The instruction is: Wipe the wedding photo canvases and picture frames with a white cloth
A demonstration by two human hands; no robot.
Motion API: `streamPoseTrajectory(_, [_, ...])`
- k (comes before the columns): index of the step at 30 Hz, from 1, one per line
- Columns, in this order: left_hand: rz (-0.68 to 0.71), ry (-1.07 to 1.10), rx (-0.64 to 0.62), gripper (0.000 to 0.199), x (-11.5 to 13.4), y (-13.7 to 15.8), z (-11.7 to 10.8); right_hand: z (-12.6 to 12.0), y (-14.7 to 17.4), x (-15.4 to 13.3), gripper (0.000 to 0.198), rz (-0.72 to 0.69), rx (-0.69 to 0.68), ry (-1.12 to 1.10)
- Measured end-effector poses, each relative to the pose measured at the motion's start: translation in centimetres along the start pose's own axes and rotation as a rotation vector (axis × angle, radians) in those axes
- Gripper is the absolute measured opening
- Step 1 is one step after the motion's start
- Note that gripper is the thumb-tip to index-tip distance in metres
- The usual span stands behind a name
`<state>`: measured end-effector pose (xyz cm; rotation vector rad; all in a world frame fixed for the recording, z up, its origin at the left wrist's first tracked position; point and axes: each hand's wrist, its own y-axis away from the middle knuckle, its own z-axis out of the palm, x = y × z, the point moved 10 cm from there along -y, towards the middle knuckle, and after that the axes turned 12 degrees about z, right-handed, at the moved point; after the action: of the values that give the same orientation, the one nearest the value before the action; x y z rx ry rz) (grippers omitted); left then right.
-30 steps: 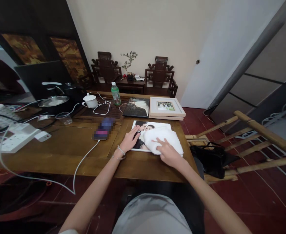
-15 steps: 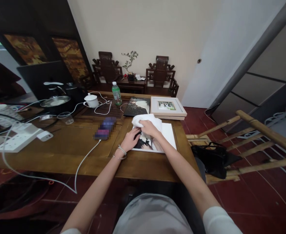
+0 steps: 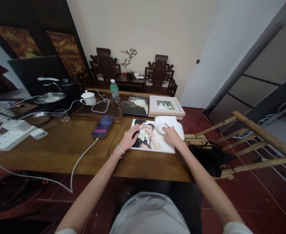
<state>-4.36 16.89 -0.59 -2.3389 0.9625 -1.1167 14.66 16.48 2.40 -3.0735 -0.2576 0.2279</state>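
Note:
A photo panel (image 3: 148, 142) showing a couple in black and white lies flat on the wooden table in front of me. My left hand (image 3: 129, 137) rests on its left edge with fingers stretched out flat. On the panel's right side my right hand (image 3: 172, 135) presses and grips a bunched white cloth (image 3: 161, 123). The cloth covers the upper right corner of the panel and hangs a little past it. Part of the right fingers sinks into the cloth.
Behind the panel lie a dark photo panel (image 3: 129, 107) and a pale wooden picture frame (image 3: 152, 107). To the left are a phone (image 3: 103, 126) on a cable, a green bottle (image 3: 114, 92), a lidded white cup (image 3: 88, 98) and a power strip (image 3: 11, 136). A bamboo chair (image 3: 252, 148) stands right.
My right hand has moved the cloth rightward across the panel, uncovering the couple's faces. My left hand stays at the left edge. The view has shifted slightly.

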Motion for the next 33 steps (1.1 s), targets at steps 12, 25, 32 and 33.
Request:
streamPoseTrajectory(12, [-0.008, -0.023, 0.022, 0.041, -0.2, 0.1, -0.1, 1.1, 12.7, -3.4, 0.04, -0.255, -0.062, -0.071])
streamPoseTrajectory(25, [-0.012, -0.006, 0.007, 0.041, -0.3, 0.0, -0.2, -0.8, -3.7, 0.8, 0.041, -0.036, -0.003, 0.069])
streamPoseTrajectory(32, [-0.003, -0.004, 0.036, 0.041, -0.4, 0.2, 0.0, 0.7, 2.2, -0.5, 0.041, -0.114, 0.002, 0.04])
streamPoseTrajectory(33, [-0.002, -0.006, 0.037, 0.041, -0.4, 0.2, 0.0, 0.9, 3.9, -0.9, 0.04, -0.143, -0.001, 0.022])
